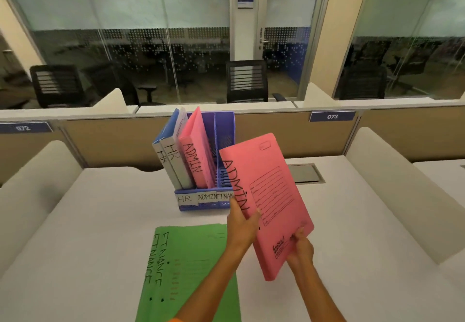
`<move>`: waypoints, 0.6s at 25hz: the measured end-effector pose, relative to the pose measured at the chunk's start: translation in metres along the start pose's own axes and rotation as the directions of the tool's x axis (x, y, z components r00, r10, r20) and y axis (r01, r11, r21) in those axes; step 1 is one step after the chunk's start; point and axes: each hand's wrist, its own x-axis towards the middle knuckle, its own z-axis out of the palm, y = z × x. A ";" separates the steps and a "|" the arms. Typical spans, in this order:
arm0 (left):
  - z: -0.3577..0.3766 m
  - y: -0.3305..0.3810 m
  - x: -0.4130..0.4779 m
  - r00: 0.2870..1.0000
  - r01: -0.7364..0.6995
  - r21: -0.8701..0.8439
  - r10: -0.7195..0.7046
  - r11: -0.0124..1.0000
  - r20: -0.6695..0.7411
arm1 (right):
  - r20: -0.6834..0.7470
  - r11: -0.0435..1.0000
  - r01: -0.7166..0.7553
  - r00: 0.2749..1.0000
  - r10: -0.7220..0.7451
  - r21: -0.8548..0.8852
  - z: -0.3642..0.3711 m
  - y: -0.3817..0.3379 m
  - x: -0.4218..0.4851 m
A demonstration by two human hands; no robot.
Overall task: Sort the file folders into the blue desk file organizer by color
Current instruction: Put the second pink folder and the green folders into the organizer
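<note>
Holding a pink folder [270,201] marked ADMIN above the desk [352,221], tilted, we see both hands clasped on it: the left hand [242,223] grips its long lettered edge, the right hand [300,246] pinches its lower corner. The folder hangs just in front of the blue organizer [224,125], which stands near the desk's far edge. Inside stand two blue HR folders [167,153] and another pink ADMIN folder [195,153]. Green FINANCE folders [186,266] lie flat at the near edge.
</note>
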 end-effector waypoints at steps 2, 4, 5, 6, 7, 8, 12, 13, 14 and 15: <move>-0.018 0.009 0.006 0.997 -0.012 0.071 0.017 0.997 -0.074 | -0.028 1.000 -0.004 1.000 0.004 0.010 0.021 0.010 0.002; -0.034 0.017 0.010 0.994 -0.013 0.173 0.032 0.985 -0.106 | -0.030 0.999 -0.023 0.999 0.022 -0.024 0.041 0.020 0.006; -0.041 0.020 0.012 0.992 -0.012 0.217 0.038 0.976 -0.117 | -0.014 0.999 -0.027 1.000 0.026 -0.033 0.052 0.024 0.005; -0.048 0.023 0.014 0.991 -0.011 0.247 0.043 0.969 -0.126 | 0.017 0.999 -0.026 0.999 0.027 -0.048 0.063 0.026 0.004; -0.056 0.027 0.015 0.990 -0.013 0.261 0.049 0.965 -0.132 | 0.043 0.997 -0.022 0.999 0.026 -0.077 0.074 0.027 0.003; -0.064 0.031 0.016 0.989 -0.017 0.264 0.054 0.964 -0.135 | 0.068 0.994 -0.016 0.997 0.024 -0.107 0.084 0.028 0.005; -0.094 0.053 0.015 0.979 -0.065 0.200 0.101 0.978 -0.175 | 0.214 0.964 0.039 0.977 0.018 -0.262 0.126 0.032 0.006; -0.101 0.058 0.014 0.974 -0.083 0.189 0.120 0.978 -0.193 | 0.263 0.944 0.061 0.964 0.028 -0.325 0.137 0.033 0.004; -0.106 0.062 0.013 0.966 -0.104 0.194 0.146 0.975 -0.215 | 0.313 0.914 0.091 0.949 0.040 -0.395 0.148 0.033 0.003; -0.110 0.065 0.014 0.954 -0.124 0.218 0.177 0.968 -0.243 | 0.355 0.874 0.128 0.933 0.054 -0.469 0.157 0.034 0.002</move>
